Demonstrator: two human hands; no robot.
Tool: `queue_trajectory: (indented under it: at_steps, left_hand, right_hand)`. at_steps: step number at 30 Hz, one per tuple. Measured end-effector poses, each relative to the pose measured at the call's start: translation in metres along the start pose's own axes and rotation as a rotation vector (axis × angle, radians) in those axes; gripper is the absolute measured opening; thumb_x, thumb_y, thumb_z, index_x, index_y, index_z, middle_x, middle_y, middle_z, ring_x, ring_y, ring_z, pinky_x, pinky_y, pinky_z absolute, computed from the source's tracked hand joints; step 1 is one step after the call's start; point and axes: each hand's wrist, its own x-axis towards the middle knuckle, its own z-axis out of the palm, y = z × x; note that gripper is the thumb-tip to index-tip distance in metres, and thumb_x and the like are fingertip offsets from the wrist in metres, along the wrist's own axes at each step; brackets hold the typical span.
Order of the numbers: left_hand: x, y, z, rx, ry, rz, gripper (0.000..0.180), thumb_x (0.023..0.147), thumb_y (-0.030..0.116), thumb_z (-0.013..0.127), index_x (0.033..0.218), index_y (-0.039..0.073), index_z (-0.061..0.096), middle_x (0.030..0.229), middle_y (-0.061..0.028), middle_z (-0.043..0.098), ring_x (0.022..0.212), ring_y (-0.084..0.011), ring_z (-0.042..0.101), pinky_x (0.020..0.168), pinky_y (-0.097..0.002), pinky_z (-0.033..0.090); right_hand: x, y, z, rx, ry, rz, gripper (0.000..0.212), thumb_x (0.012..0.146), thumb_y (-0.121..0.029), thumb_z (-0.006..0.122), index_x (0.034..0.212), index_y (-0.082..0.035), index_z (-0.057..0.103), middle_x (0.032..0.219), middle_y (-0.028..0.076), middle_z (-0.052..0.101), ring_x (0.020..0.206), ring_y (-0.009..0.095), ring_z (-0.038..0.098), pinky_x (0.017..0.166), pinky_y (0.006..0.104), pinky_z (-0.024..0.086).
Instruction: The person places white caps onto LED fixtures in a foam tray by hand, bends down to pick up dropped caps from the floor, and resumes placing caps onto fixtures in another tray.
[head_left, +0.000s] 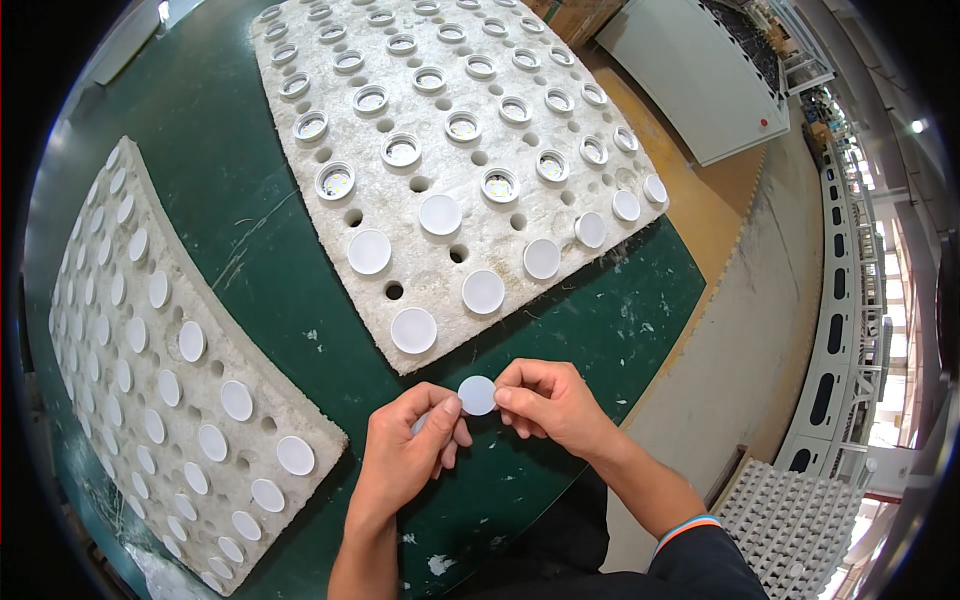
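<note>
A thin white round disc, like a lamp diffuser cover, is held flat between my hands above the green table. My left hand pinches its left edge between thumb and finger; another pale, partly hidden piece shows behind that thumb. The fingertips of my right hand grip the disc's right edge. Ahead is a white foam board with several rows of round lamp housings. Those in the far rows are uncovered, with LED chips visible in units such as the lamp housing. Along the near rows, white covers top the lamps.
To the left lies a second foam board, filled with white-topped lamps. The green table ends to my right. Beyond are a large pale cabinet, the floor, a long white machine line and a rack of small white parts.
</note>
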Motion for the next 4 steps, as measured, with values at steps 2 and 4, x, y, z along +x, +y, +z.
queue_trajectory:
  at_steps: [2, 4]
  left_hand:
    - [0.0007, 0.0016, 0.0015, -0.018, -0.009, 0.005, 0.023, 0.093, 0.021, 0.053, 0.088, -0.001, 0.058, 0.066, -0.0044, 0.060, 0.048, -0.0051, 0.051, 0.038, -0.0179, 0.036]
    - [0.0000, 0.0070, 0.0053, 0.067, 0.020, 0.002, 0.022, 0.091, 0.021, 0.057, 0.088, -0.001, 0.058, 0.066, -0.0044, 0.060, 0.048, -0.0055, 0.051, 0.038, -0.0182, 0.037]
  right_hand:
    - [-0.0016, -0.0013, -0.0005, -0.021, 0.007, -0.014, 0.017, 0.089, -0.017, 0.058, 0.085, -0.001, 0.061, 0.068, 0.000, 0.057, 0.056, 0.004, 0.050, 0.050, 0.0178, 0.039]
    - [-0.0055, -0.0057, -0.0018, -0.050, 0.024, -0.036, 0.016, 0.089, -0.017, 0.059, 0.086, -0.001, 0.061, 0.068, 0.000, 0.057, 0.056, 0.004, 0.050, 0.051, 0.0177, 0.040]
